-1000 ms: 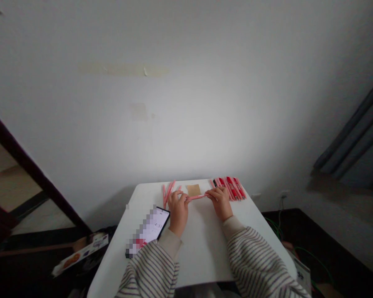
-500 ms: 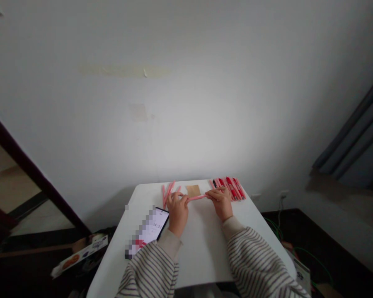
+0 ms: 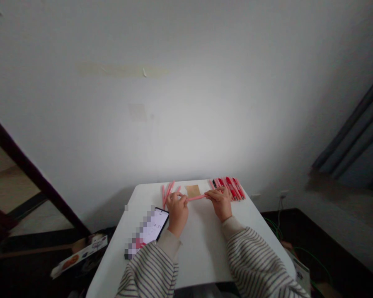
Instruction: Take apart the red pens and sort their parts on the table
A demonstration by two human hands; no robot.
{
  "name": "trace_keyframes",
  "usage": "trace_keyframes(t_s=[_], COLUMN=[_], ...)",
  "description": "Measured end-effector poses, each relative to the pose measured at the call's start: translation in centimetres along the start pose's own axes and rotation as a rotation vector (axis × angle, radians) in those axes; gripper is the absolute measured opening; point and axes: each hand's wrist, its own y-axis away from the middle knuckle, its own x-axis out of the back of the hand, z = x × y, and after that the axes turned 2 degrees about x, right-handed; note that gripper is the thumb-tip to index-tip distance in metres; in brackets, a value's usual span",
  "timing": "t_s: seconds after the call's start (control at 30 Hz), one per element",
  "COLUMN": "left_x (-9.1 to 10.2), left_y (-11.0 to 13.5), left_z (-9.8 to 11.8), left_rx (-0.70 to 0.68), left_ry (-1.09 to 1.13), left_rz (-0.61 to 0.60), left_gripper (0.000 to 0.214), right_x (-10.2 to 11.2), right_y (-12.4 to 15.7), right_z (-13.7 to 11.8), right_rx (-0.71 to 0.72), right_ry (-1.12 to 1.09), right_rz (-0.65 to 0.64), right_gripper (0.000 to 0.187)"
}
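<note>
A slim pink pen lies level between my two hands over the white table. My left hand pinches its left end, and my right hand has its fingers closed on the right end. Just behind the pen is a small brown square. Beside my left hand rest a few loose pink pens, partly covered by the fingers. Beyond my right hand several pink and red pens lie side by side, one with a dark part.
A phone showing a clock screen lies left of my left forearm. The wall stands right behind the table. On the floor at left is a printed box; green cables run at right, below a grey curtain.
Almost nothing differs. Both hands keep the pink pen in the same place, and the view has shifted very slightly.
</note>
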Motion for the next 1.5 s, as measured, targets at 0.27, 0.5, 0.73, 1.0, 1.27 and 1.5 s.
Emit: trace_keyframes(t_s=[0.27, 0.5, 0.73, 1.0, 1.27, 1.5], left_x=[-0.2, -0.6, -0.7, -0.1, -0.3, 0.3], left_y=[-0.2, -0.1, -0.2, -0.2, -0.1, 0.0], left_z=[-0.1, -0.2, -0.5, 0.0, 0.1, 0.6], left_rx=[0.006, 0.022, -0.011, -0.008, 0.001, -0.028], left_ry=[0.053, 0.086, 0.078, 0.085, 0.093, 0.044], left_rz=[0.011, 0.023, 0.087, 0.083, 0.092, 0.035], left_gripper=[0.021, 0.023, 0.021, 0.016, 0.016, 0.020], right_x=[0.1, 0.1, -0.1, -0.3, 0.4, 0.1], right_y=[0.0, 0.0, 0.2, 0.5, 0.2, 0.2], right_z=[-0.3, -0.2, -0.2, -0.1, -1.0, -0.9], right_rx=[0.000, -0.019, -0.027, -0.101, 0.009, 0.063], right_ry=[-0.010, -0.027, -0.057, -0.052, 0.046, 0.082], right_rz=[0.020, -0.001, -0.095, -0.148, -0.169, -0.162], right_gripper=[0.016, 0.016, 0.019, 0.026, 0.018, 0.014])
